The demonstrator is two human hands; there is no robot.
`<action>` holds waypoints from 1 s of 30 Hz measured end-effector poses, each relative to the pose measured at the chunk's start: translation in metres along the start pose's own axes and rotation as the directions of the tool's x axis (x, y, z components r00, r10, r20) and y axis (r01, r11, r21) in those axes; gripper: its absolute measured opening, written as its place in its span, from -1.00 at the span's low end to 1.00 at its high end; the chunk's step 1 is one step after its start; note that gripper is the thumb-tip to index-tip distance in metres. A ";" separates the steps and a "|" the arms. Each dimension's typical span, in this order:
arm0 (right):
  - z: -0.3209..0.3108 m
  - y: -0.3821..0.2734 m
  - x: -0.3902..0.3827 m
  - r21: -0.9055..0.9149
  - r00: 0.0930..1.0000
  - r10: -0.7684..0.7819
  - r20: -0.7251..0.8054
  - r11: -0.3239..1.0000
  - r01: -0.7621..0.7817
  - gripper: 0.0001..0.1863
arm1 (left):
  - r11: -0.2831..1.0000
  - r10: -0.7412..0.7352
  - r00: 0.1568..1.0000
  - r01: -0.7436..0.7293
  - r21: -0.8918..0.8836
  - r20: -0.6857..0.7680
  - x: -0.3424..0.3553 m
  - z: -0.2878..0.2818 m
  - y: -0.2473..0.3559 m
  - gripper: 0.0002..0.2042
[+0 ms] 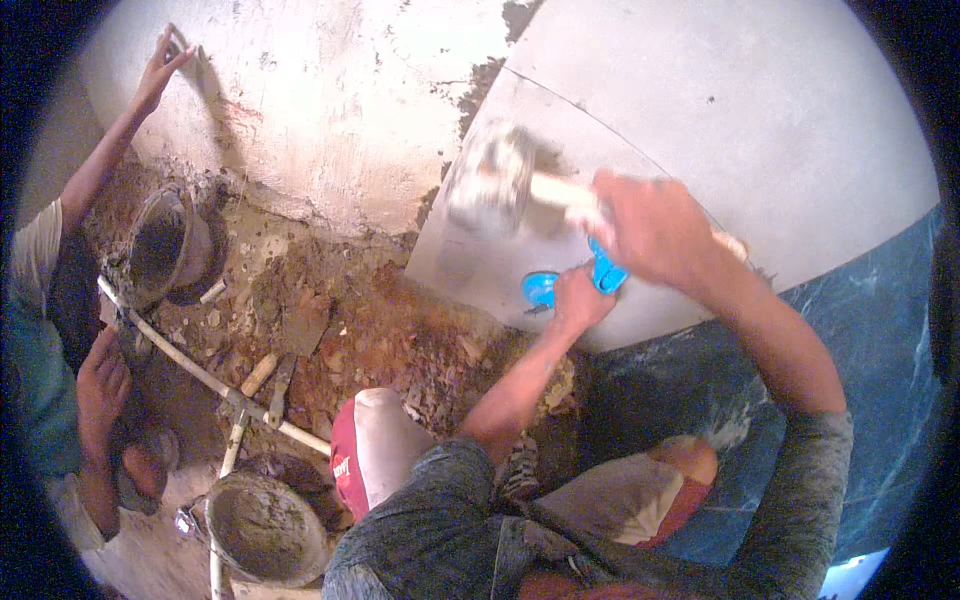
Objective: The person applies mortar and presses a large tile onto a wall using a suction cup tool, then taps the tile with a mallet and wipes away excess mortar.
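Observation:
My right hand is closed around the pale wooden handle of a mallet. Its dirty, greyish head is smeared by motion in front of a large light grey tile. Below it, my left hand grips a blue suction-cup lifter at the tile's lower part. One round blue cup shows left of that hand; the other end, right of it, lies partly behind my right hand.
Another person's hand touches the whitish wall at left; their other hand is lower. Mortar fills a bucket and a round basin. White pipes cross the rubble. Dark blue marbled tile lies at right.

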State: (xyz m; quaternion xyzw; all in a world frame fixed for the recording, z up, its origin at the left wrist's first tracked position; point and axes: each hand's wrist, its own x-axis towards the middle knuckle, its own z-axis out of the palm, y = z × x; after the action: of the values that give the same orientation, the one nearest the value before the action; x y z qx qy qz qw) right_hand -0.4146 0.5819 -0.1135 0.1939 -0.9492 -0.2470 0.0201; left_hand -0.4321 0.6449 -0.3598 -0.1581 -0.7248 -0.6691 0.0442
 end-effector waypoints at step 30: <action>0.072 -0.037 0.063 -0.140 0.941 -0.290 0.171 0.939 0.315 -0.70 | 0.978 0.119 0.984 -0.139 -0.153 -0.136 -0.003 0.010 0.001 -0.58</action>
State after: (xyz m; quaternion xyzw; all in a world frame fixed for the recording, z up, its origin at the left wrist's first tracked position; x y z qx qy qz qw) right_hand -0.4694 0.5616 -0.1983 0.3168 -0.8830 -0.3386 -0.0726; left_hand -0.4270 0.6540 -0.3603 -0.1652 -0.6519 -0.7302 0.1204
